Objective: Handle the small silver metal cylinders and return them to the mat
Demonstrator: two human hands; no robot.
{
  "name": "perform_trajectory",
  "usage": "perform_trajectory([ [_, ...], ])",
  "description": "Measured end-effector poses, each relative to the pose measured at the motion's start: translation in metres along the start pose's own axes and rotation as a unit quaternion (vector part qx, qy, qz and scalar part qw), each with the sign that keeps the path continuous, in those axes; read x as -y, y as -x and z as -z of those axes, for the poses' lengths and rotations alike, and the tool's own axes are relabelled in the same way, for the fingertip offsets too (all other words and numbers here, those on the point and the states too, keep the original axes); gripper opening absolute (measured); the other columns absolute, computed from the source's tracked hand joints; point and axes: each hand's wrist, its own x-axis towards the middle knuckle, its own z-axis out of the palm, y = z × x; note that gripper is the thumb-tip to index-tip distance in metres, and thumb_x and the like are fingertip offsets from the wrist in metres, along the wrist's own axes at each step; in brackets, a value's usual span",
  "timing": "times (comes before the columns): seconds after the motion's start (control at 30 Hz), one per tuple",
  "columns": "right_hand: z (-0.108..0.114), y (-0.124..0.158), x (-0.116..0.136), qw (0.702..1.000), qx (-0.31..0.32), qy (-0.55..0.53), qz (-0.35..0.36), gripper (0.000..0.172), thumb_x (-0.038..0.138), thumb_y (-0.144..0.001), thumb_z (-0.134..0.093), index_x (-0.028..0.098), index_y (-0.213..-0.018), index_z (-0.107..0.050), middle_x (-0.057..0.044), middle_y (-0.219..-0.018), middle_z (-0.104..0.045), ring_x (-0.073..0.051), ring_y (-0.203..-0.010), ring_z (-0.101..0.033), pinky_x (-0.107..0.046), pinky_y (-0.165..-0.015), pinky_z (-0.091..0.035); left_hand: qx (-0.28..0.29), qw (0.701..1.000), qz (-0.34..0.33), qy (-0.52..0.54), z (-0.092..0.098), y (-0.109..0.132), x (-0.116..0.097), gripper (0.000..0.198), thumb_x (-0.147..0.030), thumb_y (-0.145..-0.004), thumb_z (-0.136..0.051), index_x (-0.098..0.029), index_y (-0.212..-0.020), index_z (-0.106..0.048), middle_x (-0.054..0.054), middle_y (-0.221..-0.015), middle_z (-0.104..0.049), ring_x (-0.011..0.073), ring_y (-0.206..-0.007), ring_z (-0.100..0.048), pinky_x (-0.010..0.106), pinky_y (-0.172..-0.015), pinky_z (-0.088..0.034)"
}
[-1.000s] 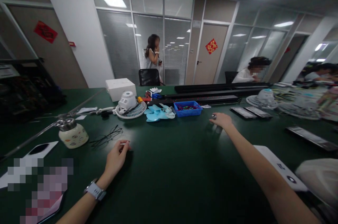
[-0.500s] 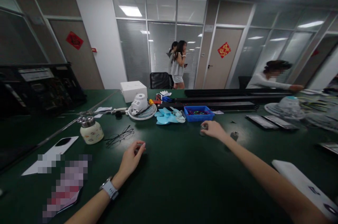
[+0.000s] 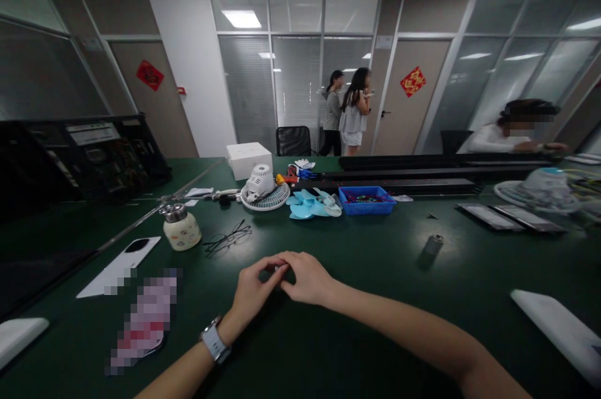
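Observation:
My left hand and my right hand meet low over the middle of the dark green table. The fingers of both are closed and touch around a small grey metal motor, which they hide almost wholly. A watch with a pale strap is on the left wrist. To the right, a similar small metal motor stands upright on the table. Beyond the hands are light blue fan blades and a blue tray with small coloured parts in it.
A cream jar, folded glasses and a white phone lie left. Behind are a white fan body, a white box and long black bars. A white case sits right. Several people are across the table.
My right hand has come from beside the blue tray back to my left hand, carrying the small motor. The left fingers have closed against it. The view has turned slightly left.

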Motion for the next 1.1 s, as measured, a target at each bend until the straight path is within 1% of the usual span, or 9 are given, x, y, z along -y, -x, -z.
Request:
perform_trajectory([
  [0.13, -0.012, 0.008, -0.003, 0.999, -0.031, -0.024, -0.018, 0.040, 0.026, -0.076, -0.059, 0.021, -0.115, -0.049, -0.006, -0.106, -0.062, -0.021, -0.095, -0.060, -0.036, -0.083, -0.046, -0.001, 0.999, 0.022, 0.032, 0.003, 0.000, -0.001, 0.027, -0.043, -0.081, -0.060, -0.020, -0.092, -0.070, 0.005, -0.092, -0.074, 0.0212, -0.082, -0.069, 0.034, -0.077, -0.056],
  [0.23, -0.024, 0.012, -0.005, 0.996, -0.058, -0.055, -0.038, 0.042, 0.027, -0.075, -0.060, 0.022, -0.113, -0.044, -0.005, -0.099, -0.061, -0.020, -0.089, -0.060, -0.035, -0.080, -0.048, -0.025, 0.998, 0.036, 0.040, 0.002, 0.003, -0.005, 0.026, -0.043, -0.078, -0.063, -0.019, -0.088, -0.069, 0.005, -0.086, -0.075, 0.0215, -0.079, -0.070, 0.034, -0.072, -0.057],
  [0.33, -0.033, 0.014, -0.008, 0.993, -0.089, -0.067, -0.029, 0.045, 0.029, -0.073, -0.061, 0.021, -0.113, -0.041, -0.007, -0.102, -0.060, -0.020, -0.091, -0.060, -0.036, -0.081, -0.048, -0.064, 0.996, 0.055, 0.027, 0.000, 0.005, -0.009, 0.027, -0.043, -0.074, -0.068, -0.019, -0.087, -0.066, 0.005, -0.079, -0.074, 0.0221, -0.075, -0.071, 0.034, -0.070, -0.058],
  [0.53, -0.035, 0.015, -0.011, 0.992, -0.100, -0.061, -0.044, 0.055, 0.030, -0.074, -0.062, 0.021, -0.123, -0.038, -0.004, -0.095, -0.061, -0.020, -0.087, -0.060, -0.037, -0.082, -0.047, -0.157, 0.986, 0.036, 0.037, 0.015, -0.011, 0.005, 0.036, -0.042, -0.071, -0.071, -0.018, -0.095, -0.060, 0.009, -0.098, -0.073, 0.0243, -0.090, -0.071, 0.039, -0.086, -0.054],
  [0.63, -0.030, 0.016, -0.007, 0.995, -0.087, -0.033, -0.035, 0.053, 0.030, -0.076, -0.061, 0.023, -0.125, -0.041, -0.005, -0.102, -0.061, -0.020, -0.089, -0.059, -0.037, -0.083, -0.046, -0.102, 0.993, 0.064, 0.018, 0.025, -0.019, 0.027, 0.043, -0.041, -0.072, -0.070, -0.018, -0.106, -0.059, 0.012, -0.109, -0.071, 0.0248, -0.094, -0.070, 0.039, -0.088, -0.053],
  [0.73, -0.025, 0.016, -0.003, 0.997, -0.076, 0.012, -0.019, 0.042, 0.029, -0.079, -0.058, 0.025, -0.120, -0.050, -0.005, -0.105, -0.058, -0.020, -0.089, -0.057, -0.035, -0.081, -0.045, -0.007, 0.996, 0.092, -0.017, 0.028, -0.020, 0.045, 0.050, -0.041, -0.074, -0.067, -0.018, -0.117, -0.058, 0.010, -0.103, -0.073, 0.0263, -0.101, -0.067, 0.041, -0.092, -0.050],
  [0.8, -0.020, 0.015, -0.001, 0.997, -0.068, 0.039, -0.018, 0.036, 0.029, -0.080, -0.057, 0.025, -0.116, -0.055, -0.005, -0.102, -0.057, -0.019, -0.086, -0.056, -0.033, -0.078, -0.045, 0.033, 0.994, 0.095, -0.039, 0.026, -0.019, 0.050, 0.054, -0.042, -0.076, -0.066, -0.019, -0.124, -0.055, 0.008, -0.098, -0.075, 0.0270, -0.107, -0.064, 0.042, -0.098, -0.045],
  [0.97, 0.007, 0.019, -0.017, 0.993, -0.048, 0.102, -0.041, 0.031, 0.029, -0.080, -0.057, 0.024, -0.110, -0.057, -0.005, -0.100, -0.059, -0.019, -0.086, -0.056, -0.033, -0.079, -0.043, 0.057, 0.991, 0.093, -0.081, 0.023, -0.017, 0.047, 0.058, -0.043, -0.076, -0.065, -0.023, -0.129, -0.054, 0.006, -0.101, -0.074, 0.0287, -0.115, -0.059, 0.045, -0.102, -0.040],
  [1.1, 0.052, 0.035, -0.058, 0.974, -0.030, 0.196, -0.112, 0.026, 0.032, -0.082, -0.055, 0.022, -0.106, -0.057, -0.006, -0.099, -0.063, -0.020, -0.087, -0.059, -0.033, -0.080, -0.041, 0.063, 0.991, 0.083, -0.088, 0.024, -0.018, 0.044, 0.059, -0.042, -0.076, -0.065, -0.024, -0.130, -0.053, 0.004, -0.100, -0.074, 0.0280, -0.109, -0.063, 0.043, -0.099, -0.042],
])
